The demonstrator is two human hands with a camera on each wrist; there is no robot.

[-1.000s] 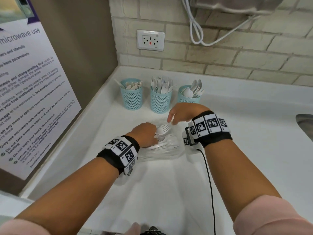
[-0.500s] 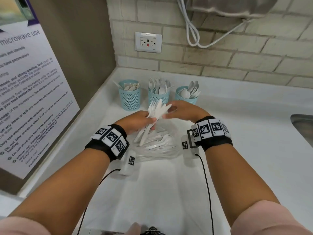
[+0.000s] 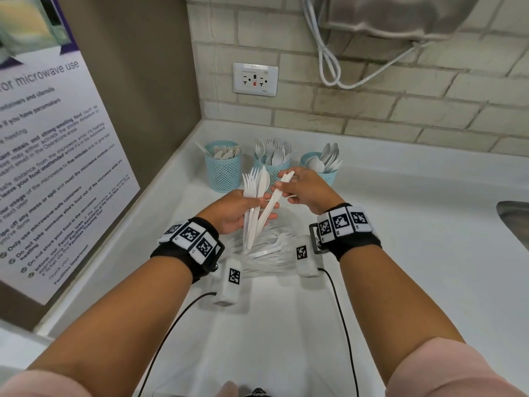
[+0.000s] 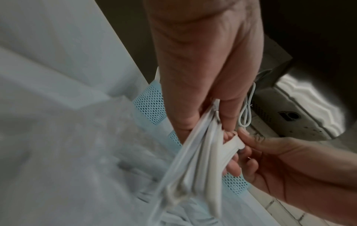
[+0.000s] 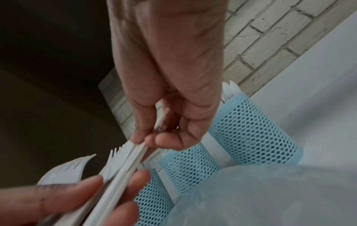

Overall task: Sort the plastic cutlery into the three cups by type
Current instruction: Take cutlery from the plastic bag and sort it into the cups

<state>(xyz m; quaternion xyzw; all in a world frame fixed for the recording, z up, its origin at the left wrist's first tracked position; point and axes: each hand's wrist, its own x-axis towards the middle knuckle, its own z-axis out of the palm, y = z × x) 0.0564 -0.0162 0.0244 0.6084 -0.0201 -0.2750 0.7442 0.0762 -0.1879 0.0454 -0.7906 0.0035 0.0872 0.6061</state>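
Three blue mesh cups stand in a row at the back of the white counter: the left cup (image 3: pixel 223 171) with knives, the middle cup (image 3: pixel 272 162) with forks, the right cup (image 3: pixel 320 164) with spoons. My left hand (image 3: pixel 235 211) grips a bundle of white forks and knives (image 3: pixel 254 196) upright above the counter. My right hand (image 3: pixel 302 186) pinches one white knife (image 3: pixel 274 198) of that bundle near its top end. In the right wrist view, finger and thumb (image 5: pixel 152 139) clamp the knife (image 5: pixel 123 166). The left wrist view shows the bundle (image 4: pixel 195 162) fanned out under my fingers.
A clear plastic bag (image 3: pixel 270 252) with more white cutlery lies on the counter (image 3: pixel 286 325) below both hands. A poster wall stands at the left, a brick wall with an outlet (image 3: pixel 255 79) behind the cups. A sink edge (image 3: pixel 515 222) shows at the far right.
My left hand has lifted a bundle of cutlery out of the bag and raised it toward the cups. My right hand has moved onto the bundle and taken hold of one knife.
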